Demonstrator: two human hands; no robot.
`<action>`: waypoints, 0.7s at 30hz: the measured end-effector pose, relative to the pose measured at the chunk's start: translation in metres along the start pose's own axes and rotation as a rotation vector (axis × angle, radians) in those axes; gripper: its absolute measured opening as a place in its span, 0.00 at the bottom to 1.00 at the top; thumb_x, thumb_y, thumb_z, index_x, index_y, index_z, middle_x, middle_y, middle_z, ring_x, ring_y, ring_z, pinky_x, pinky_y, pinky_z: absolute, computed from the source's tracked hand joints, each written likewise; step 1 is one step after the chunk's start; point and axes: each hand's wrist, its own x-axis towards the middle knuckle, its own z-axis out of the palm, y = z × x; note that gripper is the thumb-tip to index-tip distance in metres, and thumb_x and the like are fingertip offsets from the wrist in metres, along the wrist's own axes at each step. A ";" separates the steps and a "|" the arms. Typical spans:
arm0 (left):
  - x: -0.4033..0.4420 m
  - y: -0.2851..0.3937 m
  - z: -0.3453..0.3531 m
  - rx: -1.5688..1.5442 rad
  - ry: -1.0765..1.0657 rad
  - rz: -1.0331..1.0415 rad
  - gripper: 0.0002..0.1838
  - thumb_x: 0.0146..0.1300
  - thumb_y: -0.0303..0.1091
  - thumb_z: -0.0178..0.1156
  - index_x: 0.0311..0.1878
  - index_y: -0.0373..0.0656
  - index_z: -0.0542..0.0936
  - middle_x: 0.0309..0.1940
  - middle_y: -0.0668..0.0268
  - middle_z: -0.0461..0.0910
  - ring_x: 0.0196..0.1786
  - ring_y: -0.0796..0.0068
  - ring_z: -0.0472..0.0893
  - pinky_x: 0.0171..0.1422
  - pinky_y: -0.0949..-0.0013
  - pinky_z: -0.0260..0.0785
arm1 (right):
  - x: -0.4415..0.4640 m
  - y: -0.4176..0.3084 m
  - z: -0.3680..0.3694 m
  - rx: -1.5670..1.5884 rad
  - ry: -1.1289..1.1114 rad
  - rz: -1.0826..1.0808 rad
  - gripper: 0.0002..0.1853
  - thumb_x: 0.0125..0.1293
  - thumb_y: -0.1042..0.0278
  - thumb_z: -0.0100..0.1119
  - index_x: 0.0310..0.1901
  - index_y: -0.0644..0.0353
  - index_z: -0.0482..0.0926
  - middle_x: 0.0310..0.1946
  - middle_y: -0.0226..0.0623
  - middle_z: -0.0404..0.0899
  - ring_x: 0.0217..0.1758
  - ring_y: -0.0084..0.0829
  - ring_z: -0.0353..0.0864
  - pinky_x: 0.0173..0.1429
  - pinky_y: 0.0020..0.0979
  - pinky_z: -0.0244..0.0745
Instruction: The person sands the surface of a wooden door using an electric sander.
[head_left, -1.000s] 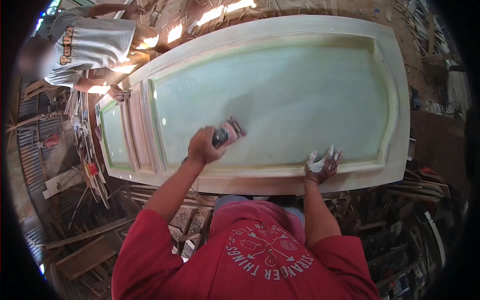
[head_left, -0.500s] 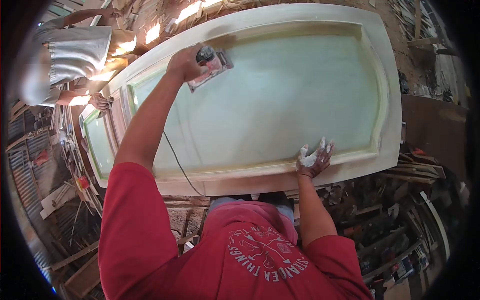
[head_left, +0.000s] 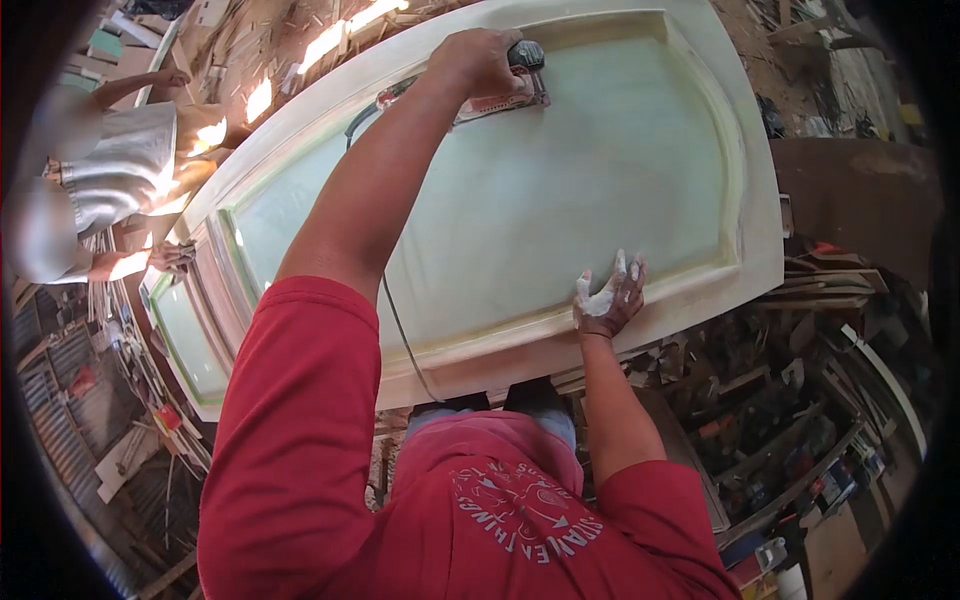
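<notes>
My left hand [head_left: 474,62] is closed around an electric sander [head_left: 527,92] with a dusty red body and a black knob at its front. The sander rests near the far side of a large pale-green recessed panel [head_left: 560,190] in a wooden door [head_left: 745,150]. Its dark cord [head_left: 405,335] runs under my left arm and down over the door's near edge. My right hand [head_left: 610,300], white with powder, lies with fingers spread on the near moulding and the panel's edge, holding nothing.
At the left a co-worker in a light shirt [head_left: 130,155] has one hand [head_left: 172,257] on the door's crossrail. Scrap wood [head_left: 825,285] and clutter lie below right. A brown board [head_left: 850,200] stands beyond the door's right end. Corrugated metal sheets [head_left: 60,400] are at the left.
My left hand has moved the sander right and toward the far edge of the panel. The right hand keeps its place on the near moulding. The whole view has shifted a little.
</notes>
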 end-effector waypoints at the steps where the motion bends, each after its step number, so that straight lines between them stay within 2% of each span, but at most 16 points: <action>1: 0.003 0.005 0.003 0.004 -0.005 0.003 0.43 0.51 0.69 0.79 0.66 0.53 0.86 0.54 0.56 0.92 0.59 0.50 0.89 0.63 0.50 0.82 | 0.000 0.000 0.000 0.005 0.002 0.000 0.43 0.65 0.46 0.70 0.82 0.48 0.70 0.86 0.48 0.63 0.90 0.53 0.58 0.81 0.58 0.63; 4: 0.001 0.008 0.001 -0.010 -0.032 0.016 0.40 0.52 0.66 0.80 0.65 0.53 0.86 0.53 0.56 0.92 0.58 0.50 0.89 0.62 0.50 0.82 | 0.000 0.001 0.001 0.017 0.007 0.002 0.43 0.65 0.46 0.71 0.81 0.48 0.71 0.86 0.47 0.63 0.90 0.52 0.58 0.81 0.58 0.63; 7: -0.020 -0.005 -0.012 -0.022 -0.095 -0.004 0.35 0.55 0.60 0.76 0.65 0.58 0.86 0.56 0.60 0.91 0.60 0.53 0.89 0.64 0.52 0.83 | 0.000 0.000 0.001 0.016 0.006 0.007 0.43 0.65 0.46 0.71 0.80 0.48 0.72 0.86 0.46 0.63 0.90 0.51 0.58 0.81 0.57 0.63; 10: -0.050 -0.037 -0.017 -0.006 -0.081 -0.010 0.38 0.53 0.63 0.79 0.65 0.56 0.86 0.55 0.59 0.92 0.59 0.53 0.89 0.64 0.52 0.82 | 0.000 0.000 0.001 -0.001 0.005 0.010 0.43 0.65 0.46 0.71 0.80 0.48 0.72 0.87 0.45 0.62 0.91 0.51 0.58 0.82 0.57 0.63; 14: -0.104 -0.090 -0.014 -0.036 0.052 -0.039 0.27 0.54 0.47 0.77 0.57 0.51 0.85 0.50 0.56 0.91 0.54 0.48 0.89 0.59 0.50 0.82 | -0.001 0.003 0.005 -0.036 -0.009 0.011 0.42 0.67 0.45 0.70 0.81 0.48 0.72 0.87 0.45 0.62 0.91 0.49 0.57 0.82 0.57 0.62; 18: -0.161 -0.141 -0.021 -0.025 0.010 -0.147 0.24 0.53 0.42 0.75 0.53 0.49 0.83 0.46 0.55 0.90 0.53 0.47 0.88 0.58 0.50 0.81 | -0.001 0.001 0.003 -0.045 -0.030 0.025 0.42 0.69 0.43 0.69 0.82 0.46 0.70 0.88 0.43 0.60 0.92 0.49 0.56 0.83 0.57 0.61; 21: -0.208 -0.169 -0.034 -0.070 -0.035 -0.276 0.25 0.52 0.42 0.75 0.54 0.49 0.83 0.47 0.54 0.90 0.53 0.46 0.88 0.58 0.49 0.81 | -0.001 0.001 0.004 -0.068 -0.037 0.026 0.42 0.70 0.42 0.68 0.83 0.46 0.69 0.89 0.42 0.59 0.92 0.48 0.55 0.84 0.57 0.61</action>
